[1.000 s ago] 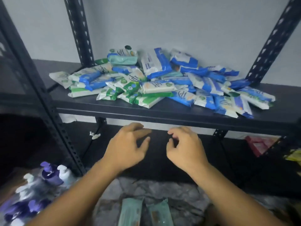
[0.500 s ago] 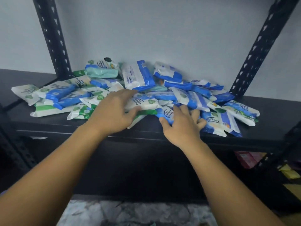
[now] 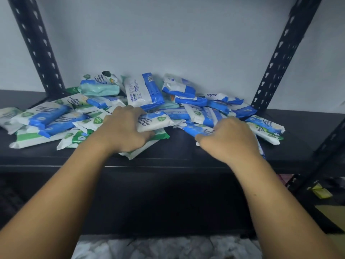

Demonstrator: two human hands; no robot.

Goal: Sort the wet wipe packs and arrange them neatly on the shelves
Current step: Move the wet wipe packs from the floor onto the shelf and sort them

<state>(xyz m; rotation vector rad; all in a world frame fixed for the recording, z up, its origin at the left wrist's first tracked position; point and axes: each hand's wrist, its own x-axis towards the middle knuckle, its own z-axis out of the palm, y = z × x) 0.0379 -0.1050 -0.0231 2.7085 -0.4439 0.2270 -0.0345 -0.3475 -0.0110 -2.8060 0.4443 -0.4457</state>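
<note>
The pile of packs [image 3: 214,107] lies in a messy heap on the black shelf [image 3: 168,157], pushed up near the wall. Both hands are in the front of the heap.

The left hand [image 3: 123,131] has its fingers bent over the top of a white pack [image 3: 156,123], with the thumb at the near edge, so it is holding that pack. The pack lies long-ways from left to right and sticks out to the right of the fingers. A green pack [image 3: 163,136] lies flat right under it, touching it.

The right hand [image 3: 229,141] has its fingers curled tight on a blue pack [image 3: 196,130]. This pack pokes out to the left of the fingers, toward the other hand. More blue packs sit just behind the knuckles.

The two held packs point at each other, with a small bare bit of shelf between them. I think each hand should lift its own pack, because each is already the nearer one. The white pack should come up and toward the person, so it slides off the green pack and does not drag it along.
</note>
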